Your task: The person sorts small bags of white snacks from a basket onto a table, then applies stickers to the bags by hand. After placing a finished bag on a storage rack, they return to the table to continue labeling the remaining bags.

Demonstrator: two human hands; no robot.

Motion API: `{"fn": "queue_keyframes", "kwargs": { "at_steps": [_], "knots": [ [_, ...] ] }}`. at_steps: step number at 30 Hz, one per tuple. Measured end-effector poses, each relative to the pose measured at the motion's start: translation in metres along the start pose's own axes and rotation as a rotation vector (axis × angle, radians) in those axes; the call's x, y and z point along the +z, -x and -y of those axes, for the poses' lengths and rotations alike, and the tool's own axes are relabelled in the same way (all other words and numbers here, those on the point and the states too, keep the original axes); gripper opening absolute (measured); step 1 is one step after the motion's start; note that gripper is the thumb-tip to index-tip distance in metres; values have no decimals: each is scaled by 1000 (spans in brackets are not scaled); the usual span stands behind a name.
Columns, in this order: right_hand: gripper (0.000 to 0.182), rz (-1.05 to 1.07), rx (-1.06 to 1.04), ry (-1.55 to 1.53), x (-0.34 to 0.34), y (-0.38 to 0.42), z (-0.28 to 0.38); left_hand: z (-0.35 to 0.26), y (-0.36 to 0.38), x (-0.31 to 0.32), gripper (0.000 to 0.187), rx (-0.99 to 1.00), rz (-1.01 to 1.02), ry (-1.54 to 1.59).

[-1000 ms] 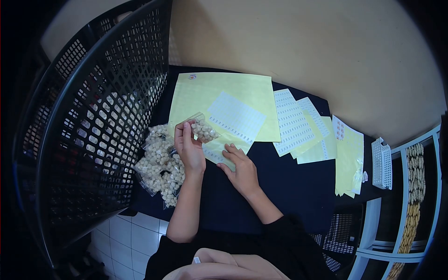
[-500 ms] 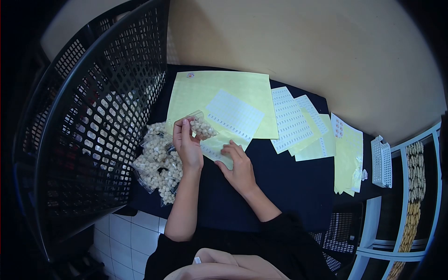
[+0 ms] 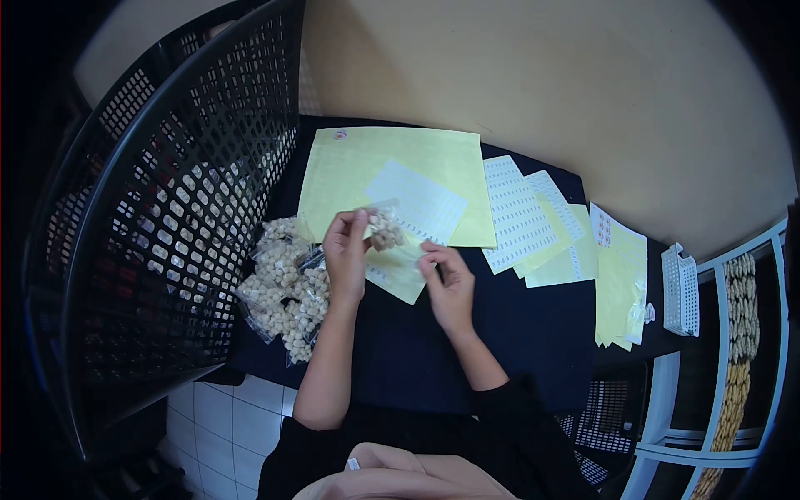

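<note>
A small clear plastic bag [image 3: 386, 230] of pale round pieces is pinched between the thumb and fingers of my left hand [image 3: 344, 252], raised over the table. My right hand [image 3: 447, 279] has its thumb and fingers pressed together just right of the bag; what they hold, if anything, is too small to tell. Beneath both hands lies a sheet of white labels [image 3: 421, 200], its lower part bare yellowish backing. It overlaps a large yellow sheet [image 3: 342, 175]. Left of my left forearm sits a pile of similar filled bags [image 3: 283, 279].
A tall black perforated basket [image 3: 179, 217] stands at the left, with pale contents showing through its holes. More label sheets [image 3: 521, 217] and yellow sheets [image 3: 618, 283] lie to the right. A small white basket [image 3: 682, 292] stands at the table's right end, by a pale-blue rack [image 3: 721, 350].
My left hand has moved slightly right with the bag, which is now tilted. My right hand has lifted off the label sheet, shifted right, and its fingers have closed together.
</note>
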State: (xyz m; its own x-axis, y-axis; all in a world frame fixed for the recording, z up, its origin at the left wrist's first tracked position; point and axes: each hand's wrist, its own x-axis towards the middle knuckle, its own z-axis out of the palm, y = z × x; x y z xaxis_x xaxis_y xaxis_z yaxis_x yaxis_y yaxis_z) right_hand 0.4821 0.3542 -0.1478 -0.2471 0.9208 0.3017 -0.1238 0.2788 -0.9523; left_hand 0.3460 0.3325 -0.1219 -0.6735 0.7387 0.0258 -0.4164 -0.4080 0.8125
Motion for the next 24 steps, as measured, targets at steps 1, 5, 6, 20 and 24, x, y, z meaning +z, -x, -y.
{"fn": "queue_keyframes", "kwargs": {
  "at_steps": [1, 5, 6, 20, 24],
  "knots": [
    [5, -61, 9, -80, -4, -3, 3, 4, 1, 0, 15, 9, 75, -135],
    [6, -107, 94, -215, -19, -10, 15, 15, 17, 13, 13, -40, 225, -341],
    [7, -110, 99, -210, -20, -10, 15, 20, 20, 14, 13, -40, 263, -343],
    [8, -158, -2, -48, -20, -7, 5, 22, 36, 26, 10, 24, 426, -382],
    [7, -188, -8, -87, -18, -7, 8, 23, 37, 27, 10, 25, 428, -368]
  ]
}}
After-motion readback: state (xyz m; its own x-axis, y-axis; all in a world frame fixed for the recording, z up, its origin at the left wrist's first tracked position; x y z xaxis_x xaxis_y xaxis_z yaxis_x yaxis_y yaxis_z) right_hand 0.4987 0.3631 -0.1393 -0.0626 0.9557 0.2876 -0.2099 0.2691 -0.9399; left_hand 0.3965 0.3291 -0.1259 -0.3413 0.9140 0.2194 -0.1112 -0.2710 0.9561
